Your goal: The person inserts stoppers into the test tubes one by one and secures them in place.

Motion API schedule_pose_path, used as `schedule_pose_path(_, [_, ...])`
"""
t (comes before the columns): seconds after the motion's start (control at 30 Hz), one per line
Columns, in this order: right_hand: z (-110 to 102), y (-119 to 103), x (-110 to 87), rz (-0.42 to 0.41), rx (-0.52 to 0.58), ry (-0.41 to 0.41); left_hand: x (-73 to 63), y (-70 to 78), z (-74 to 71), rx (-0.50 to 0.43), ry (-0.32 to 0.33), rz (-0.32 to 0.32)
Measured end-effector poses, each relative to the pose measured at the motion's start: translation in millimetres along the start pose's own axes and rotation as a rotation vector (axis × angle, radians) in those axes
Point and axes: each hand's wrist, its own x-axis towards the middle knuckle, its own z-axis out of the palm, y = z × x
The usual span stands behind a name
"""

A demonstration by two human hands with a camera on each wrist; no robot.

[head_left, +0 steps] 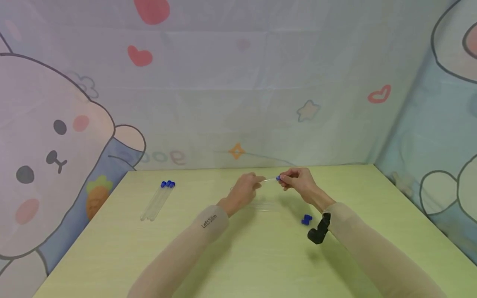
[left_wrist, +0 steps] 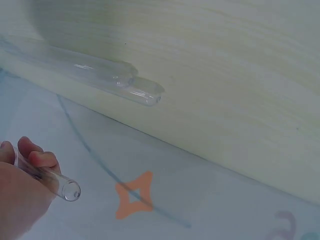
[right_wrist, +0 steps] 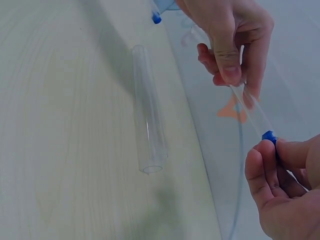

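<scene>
My left hand [head_left: 243, 191] grips a clear test tube [right_wrist: 256, 114] over the table, its fingers curled around the middle. The tube's rounded bottom pokes out past that hand in the left wrist view. At the other end, my right hand [head_left: 301, 183] pinches a blue cap [right_wrist: 269, 136] between thumb and fingers. The cap sits at the tube's mouth; how deep it goes in cannot be made out. Beneath the hands, two uncapped clear tubes [left_wrist: 107, 75] lie side by side on the table. Nearer my right wrist are a couple of loose blue caps [head_left: 307, 219].
Several clear tubes [head_left: 158, 203] with blue caps lie together on the left of the pale wooden table [head_left: 261, 265]. A printed cloth [head_left: 231, 82] hangs behind the table's back edge. A black wrist camera [head_left: 318, 232] hangs below my right sleeve.
</scene>
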Motion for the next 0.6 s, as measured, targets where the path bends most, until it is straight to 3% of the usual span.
schedule_pose_path(0.23, [-0.9,-0.2,1.7,-0.009,0.006,-0.007,0.0,1.4,1.9,-0.049,0.001,-0.048])
schedule_pose_path(0.37, [-4.4,-2.3,2.5,-0.012,-0.026,-0.041,0.3,3.4,-0.9,-0.026,-0.01,-0.028])
schedule_pose_path(0.5, [-6.9,-4.4,3.6,-0.001,-0.066,-0.064,0.2,3.0,-3.5,0.046,-0.033,0.018])
schedule_pose_path(0.6, [-8.8,-4.9,4.0,0.019,-0.108,-0.076,-0.2,2.0,-5.0,0.153,-0.047,0.07])
